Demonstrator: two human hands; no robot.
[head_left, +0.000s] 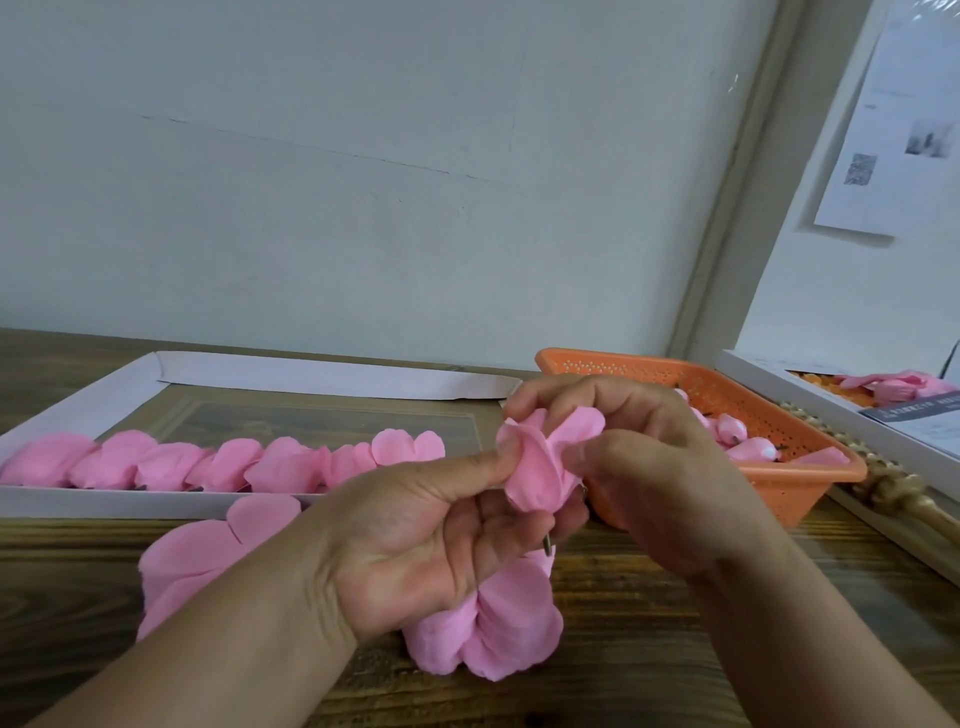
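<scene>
Two hands meet over the middle of the wooden table (649, 654), and between them I see the pink flower (537, 470), held up just above the tabletop and in front of the left end of the orange basket (802, 475). My left hand (415, 540) grips it from below: the thumb is stretched out and pressed against the left side of the petals, while the other fingers curl under the bloom around a short dark stem (547, 543) that pokes out beneath. My right hand (654, 467) comes over from the right, fingers bent and closed on the upper petals, pinching them against the bloom. Under the left wrist lies a stack of loose petals (509, 618), and more flat petals (208, 553) spread out to its left, touching the near wall of the white tray (156, 503). Inside that tray a row of pink flowers (218, 462) runs left to right along its near side. The basket holds several pink buds (748, 448). Farther right stands a white box (810, 410) with more pink pieces in it; I cannot tell what they are. A printed sheet (893, 130) hangs on the wall at the far right.
</scene>
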